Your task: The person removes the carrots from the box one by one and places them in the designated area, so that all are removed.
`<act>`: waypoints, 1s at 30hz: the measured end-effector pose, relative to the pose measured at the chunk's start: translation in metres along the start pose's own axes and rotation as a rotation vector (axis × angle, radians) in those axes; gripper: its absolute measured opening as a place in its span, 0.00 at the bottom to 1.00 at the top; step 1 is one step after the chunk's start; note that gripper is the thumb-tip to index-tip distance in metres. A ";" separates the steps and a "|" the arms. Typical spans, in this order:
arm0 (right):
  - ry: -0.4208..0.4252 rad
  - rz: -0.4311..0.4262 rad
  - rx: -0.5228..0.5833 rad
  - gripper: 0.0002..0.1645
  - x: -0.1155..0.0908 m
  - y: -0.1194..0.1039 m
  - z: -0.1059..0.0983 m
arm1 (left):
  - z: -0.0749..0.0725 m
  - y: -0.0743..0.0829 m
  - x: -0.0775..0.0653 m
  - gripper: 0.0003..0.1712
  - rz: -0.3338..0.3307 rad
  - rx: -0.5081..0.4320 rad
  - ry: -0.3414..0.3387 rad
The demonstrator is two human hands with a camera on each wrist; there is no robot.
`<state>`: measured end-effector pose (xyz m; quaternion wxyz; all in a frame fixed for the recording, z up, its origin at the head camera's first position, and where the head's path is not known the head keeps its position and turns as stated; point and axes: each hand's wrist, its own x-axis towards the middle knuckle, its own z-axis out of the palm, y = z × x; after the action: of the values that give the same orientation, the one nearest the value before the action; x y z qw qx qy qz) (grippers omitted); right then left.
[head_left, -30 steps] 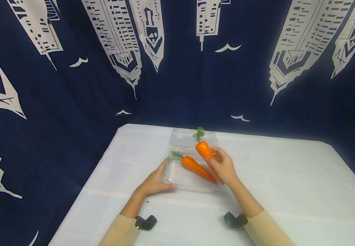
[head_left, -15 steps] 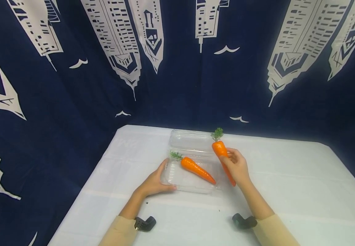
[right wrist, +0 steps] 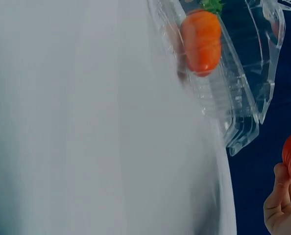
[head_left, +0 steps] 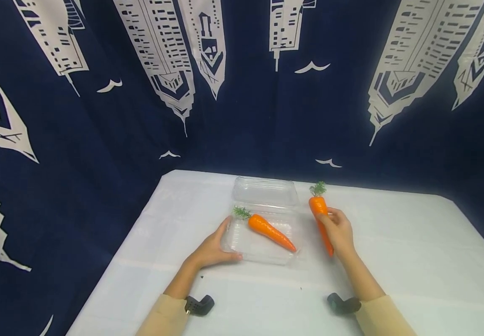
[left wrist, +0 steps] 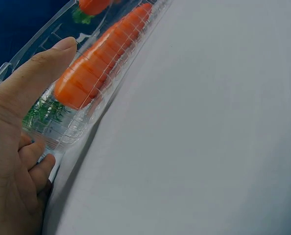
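A clear plastic clamshell container (head_left: pixel 248 246) stands on the white table, its lid (head_left: pixel 265 190) folded back away from the person. One orange carrot (head_left: pixel 269 232) with a green top lies slantwise inside. At the container's left side, my left hand (head_left: pixel 211 249) grips it; the left wrist view shows the thumb (left wrist: pixel 50 61) over the rim beside the carrot and the other fingers lower down. Right of the container, my right hand (head_left: pixel 338 231) holds a second carrot (head_left: pixel 317 205) between thumb and fingers, leafy end pointing away. Only part of that hand shows in the right wrist view.
White cloth covers the table (head_left: pixel 397 247). Behind it hangs a dark blue curtain (head_left: pixel 242 130) printed with white buildings. Dark wrist-worn devices sit at the left wrist (head_left: pixel 199 305) and right wrist (head_left: pixel 343 304). Small dark specks lie near the front.
My right hand has carried its carrot rightward, from over the container to beside it. The left hand and the other carrot have stayed in place.
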<state>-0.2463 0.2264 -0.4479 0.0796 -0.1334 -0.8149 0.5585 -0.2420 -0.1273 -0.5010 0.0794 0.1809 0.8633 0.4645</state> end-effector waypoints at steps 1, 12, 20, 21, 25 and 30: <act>0.001 0.005 -0.005 0.29 0.002 0.001 -0.001 | 0.000 0.000 0.001 0.71 0.002 0.006 0.004; -0.060 0.063 -0.056 0.36 0.012 0.010 -0.009 | 0.001 0.000 0.000 0.71 -0.017 0.004 0.005; -0.100 0.090 -0.100 0.39 0.018 0.017 -0.007 | 0.000 -0.001 -0.001 0.70 -0.009 0.002 0.007; -0.103 0.092 -0.106 0.39 0.018 0.018 -0.007 | 0.000 -0.001 -0.001 0.70 -0.006 0.003 0.008; -0.105 0.088 -0.124 0.39 0.020 0.021 -0.008 | 0.001 0.000 0.000 0.70 -0.004 0.004 0.010; -0.108 0.115 -0.128 0.40 0.021 0.024 -0.007 | 0.001 0.002 0.000 0.70 -0.003 0.001 0.007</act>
<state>-0.2609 0.2475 -0.4680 -0.0054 -0.1544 -0.8430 0.5153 -0.2414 -0.1257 -0.5000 0.0768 0.1780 0.8640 0.4646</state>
